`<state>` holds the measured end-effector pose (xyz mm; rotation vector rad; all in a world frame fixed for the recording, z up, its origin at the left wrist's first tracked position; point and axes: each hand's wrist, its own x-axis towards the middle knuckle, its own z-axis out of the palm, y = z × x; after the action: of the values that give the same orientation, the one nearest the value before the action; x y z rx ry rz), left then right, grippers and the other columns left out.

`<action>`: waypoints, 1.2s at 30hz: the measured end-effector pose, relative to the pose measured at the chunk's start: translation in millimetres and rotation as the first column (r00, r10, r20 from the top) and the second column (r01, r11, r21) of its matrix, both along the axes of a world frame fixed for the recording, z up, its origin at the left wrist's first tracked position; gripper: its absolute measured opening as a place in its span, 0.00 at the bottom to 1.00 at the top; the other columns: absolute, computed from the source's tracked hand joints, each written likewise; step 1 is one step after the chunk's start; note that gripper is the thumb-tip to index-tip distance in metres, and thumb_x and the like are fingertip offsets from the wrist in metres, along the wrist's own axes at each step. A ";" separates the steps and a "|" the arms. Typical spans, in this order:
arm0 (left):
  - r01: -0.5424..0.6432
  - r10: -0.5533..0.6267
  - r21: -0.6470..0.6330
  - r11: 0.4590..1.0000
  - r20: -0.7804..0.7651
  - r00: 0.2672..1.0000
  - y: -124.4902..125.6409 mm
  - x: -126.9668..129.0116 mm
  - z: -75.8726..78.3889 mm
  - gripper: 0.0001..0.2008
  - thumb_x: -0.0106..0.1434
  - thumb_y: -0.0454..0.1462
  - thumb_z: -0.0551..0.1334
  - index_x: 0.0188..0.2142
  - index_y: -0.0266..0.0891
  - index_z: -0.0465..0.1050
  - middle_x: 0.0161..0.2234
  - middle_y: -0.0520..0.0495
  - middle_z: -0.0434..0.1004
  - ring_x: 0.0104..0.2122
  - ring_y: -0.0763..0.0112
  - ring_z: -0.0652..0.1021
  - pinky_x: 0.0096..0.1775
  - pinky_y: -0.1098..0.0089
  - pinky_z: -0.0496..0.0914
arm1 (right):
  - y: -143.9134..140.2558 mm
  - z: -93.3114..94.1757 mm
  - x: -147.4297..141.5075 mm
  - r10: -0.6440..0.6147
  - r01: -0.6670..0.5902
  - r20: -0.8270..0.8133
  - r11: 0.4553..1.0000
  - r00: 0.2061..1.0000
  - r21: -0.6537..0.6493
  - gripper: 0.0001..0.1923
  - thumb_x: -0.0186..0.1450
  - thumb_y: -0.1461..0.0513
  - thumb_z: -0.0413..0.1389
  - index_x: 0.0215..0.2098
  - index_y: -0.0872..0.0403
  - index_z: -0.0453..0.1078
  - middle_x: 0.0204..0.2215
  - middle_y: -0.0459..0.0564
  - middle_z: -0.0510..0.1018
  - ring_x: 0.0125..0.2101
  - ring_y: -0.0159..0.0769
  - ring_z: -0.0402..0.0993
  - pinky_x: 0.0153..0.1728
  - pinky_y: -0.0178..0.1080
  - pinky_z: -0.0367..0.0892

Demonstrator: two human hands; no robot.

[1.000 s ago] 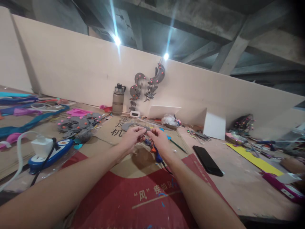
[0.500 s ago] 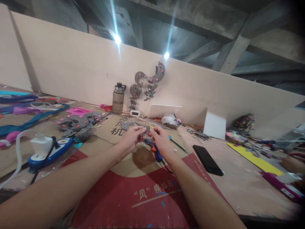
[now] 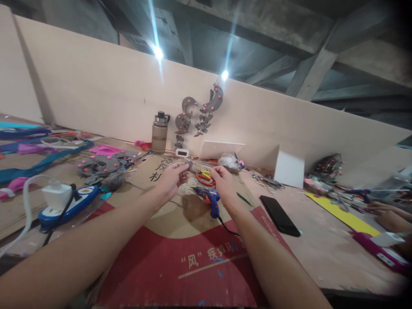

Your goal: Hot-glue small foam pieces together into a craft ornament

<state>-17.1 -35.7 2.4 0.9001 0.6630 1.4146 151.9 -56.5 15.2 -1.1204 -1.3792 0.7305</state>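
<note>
glue gun point(image 3: 214, 203), just one, lies near; farther left, the left hand point(image 3: 173, 180) pinches one small grey piece point(image 3: 190, 164), partly hidden by that grip. the right hand point(image 3: 223, 182) is loosely curled; whether it holds anything i cannot tell. close together half a second ago, the two now stand apart.

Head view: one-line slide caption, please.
Left hand pinching a small grey piece, right hand apart, a blue glue gun lying nearby on printed cardboard.
</note>
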 end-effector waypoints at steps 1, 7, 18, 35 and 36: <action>-0.022 0.022 0.010 1.000 0.016 1.000 3.0 -3.5 2.2 0.09 0.51 0.35 0.66 0.32 0.34 0.70 0.30 0.48 0.76 0.20 0.82 0.71 0.21 0.80 0.64 | 0.9 0.3 1.3 -0.011 0.011 -0.009 1.000 1.000 -0.001 0.11 0.57 0.54 0.52 0.30 0.53 0.63 0.19 0.39 0.66 0.19 0.27 0.63 0.21 0.31 0.57; -0.165 0.158 0.034 0.986 0.151 0.976 17.7 -27.3 17.2 0.08 0.48 0.32 0.65 0.29 0.33 0.70 0.25 0.52 0.72 0.19 0.81 0.69 0.18 0.80 0.60 | 4.4 2.5 3.2 -0.053 0.054 0.023 0.998 0.998 -0.036 0.10 0.56 0.55 0.52 0.30 0.53 0.63 0.19 0.40 0.66 0.19 0.27 0.63 0.20 0.31 0.58; -0.246 0.244 -0.008 0.969 0.157 0.957 30.4 -41.7 15.9 0.08 0.48 0.32 0.65 0.29 0.34 0.69 0.25 0.51 0.72 0.18 0.82 0.67 0.18 0.79 0.59 | 7.9 25.6 21.0 -0.116 0.113 0.338 0.993 0.934 0.029 0.09 0.56 0.56 0.50 0.28 0.53 0.65 0.18 0.41 0.67 0.20 0.30 0.64 0.23 0.33 0.58; -0.162 0.168 0.178 0.971 -0.021 0.985 11.2 -20.1 14.1 0.16 0.47 0.35 0.69 0.37 0.38 0.70 0.22 0.55 0.67 0.18 0.82 0.66 0.19 0.79 0.56 | 93.5 -10.2 11.9 -0.014 0.158 0.939 0.986 0.344 -0.043 0.08 0.57 0.63 0.57 0.34 0.60 0.73 0.36 0.62 0.78 0.38 0.43 0.74 0.40 0.37 0.62; -0.148 0.157 0.194 0.970 -0.029 0.987 9.7 -19.4 14.8 0.16 0.48 0.36 0.68 0.37 0.38 0.70 0.22 0.55 0.67 0.18 0.82 0.65 0.19 0.79 0.56 | 99.3 -14.0 9.0 0.001 0.157 0.945 0.986 0.327 -0.055 0.08 0.57 0.63 0.58 0.34 0.60 0.73 0.36 0.63 0.78 0.38 0.43 0.74 0.40 0.37 0.63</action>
<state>-36.5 -26.0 17.3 1.0516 0.6485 1.6202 160.9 42.8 1.2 -1.8710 -2.2505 -0.0317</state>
